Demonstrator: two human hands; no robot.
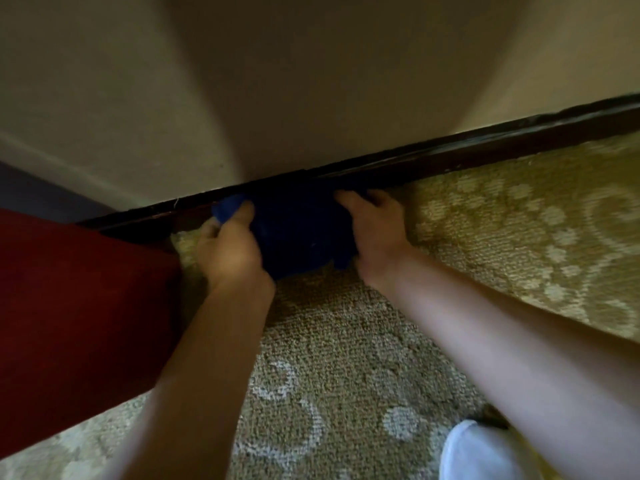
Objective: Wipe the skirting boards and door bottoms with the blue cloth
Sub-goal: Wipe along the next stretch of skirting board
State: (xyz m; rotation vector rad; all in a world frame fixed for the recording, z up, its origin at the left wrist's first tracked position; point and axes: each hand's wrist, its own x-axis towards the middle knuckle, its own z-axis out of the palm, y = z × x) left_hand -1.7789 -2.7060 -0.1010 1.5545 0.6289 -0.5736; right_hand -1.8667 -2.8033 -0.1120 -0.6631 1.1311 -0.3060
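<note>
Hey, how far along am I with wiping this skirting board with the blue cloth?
Nothing visibly finished; one frame can't show which parts are clean. In hand: the left hand and right hand both grip the dark blue cloth against the dark wooden skirting board at the patterned beige carpet edge. Left: the board's long run to the right, and the part behind the red upholstered furniture. No door bottom in view.

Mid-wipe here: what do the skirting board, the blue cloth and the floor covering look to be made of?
Skirting board: probably wood with a dark glossy finish, since a thin highlight runs along it. Blue cloth: soft matte fabric, bunched between the left hand and right hand; weave too blurred to name. Carpet: looped textile pile, beige with a pale pattern.
</note>
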